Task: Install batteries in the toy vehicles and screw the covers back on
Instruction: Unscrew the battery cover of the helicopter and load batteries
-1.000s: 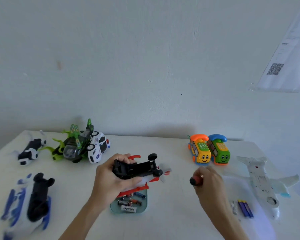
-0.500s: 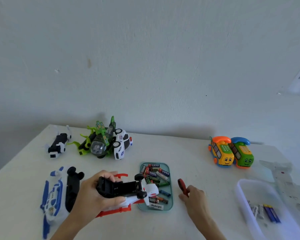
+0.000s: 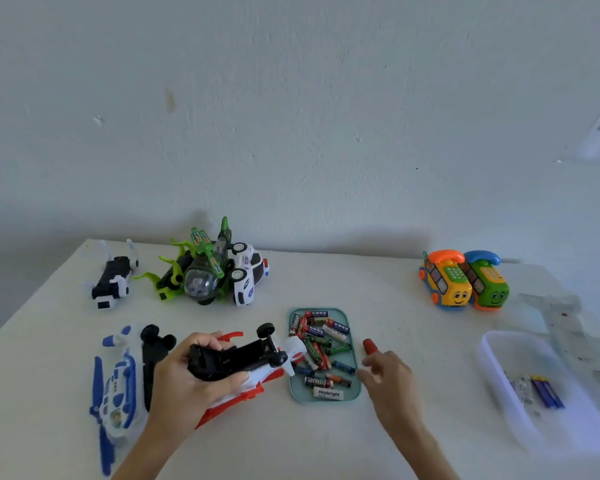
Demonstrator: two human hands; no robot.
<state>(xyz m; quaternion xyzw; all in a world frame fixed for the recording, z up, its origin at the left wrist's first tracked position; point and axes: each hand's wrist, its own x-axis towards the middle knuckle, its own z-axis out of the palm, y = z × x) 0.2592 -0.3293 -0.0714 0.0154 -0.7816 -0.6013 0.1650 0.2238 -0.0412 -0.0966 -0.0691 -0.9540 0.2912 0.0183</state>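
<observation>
The left hand [image 3: 187, 382] grips the upturned red-and-white toy [image 3: 243, 368] at seven o'clock on the table [image 3: 378, 289], just left of the battery tray [image 3: 355, 393], while the right hand [image 3: 392, 379], at the tray's three o'clock, holds a red-handled screwdriver [image 3: 369, 346].

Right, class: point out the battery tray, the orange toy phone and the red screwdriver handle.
battery tray [image 3: 355, 393]: head view, near right rim.
orange toy phone [image 3: 456, 295]: head view, smiling front.
red screwdriver handle [image 3: 370, 345]: head view, exposed tip.
</observation>
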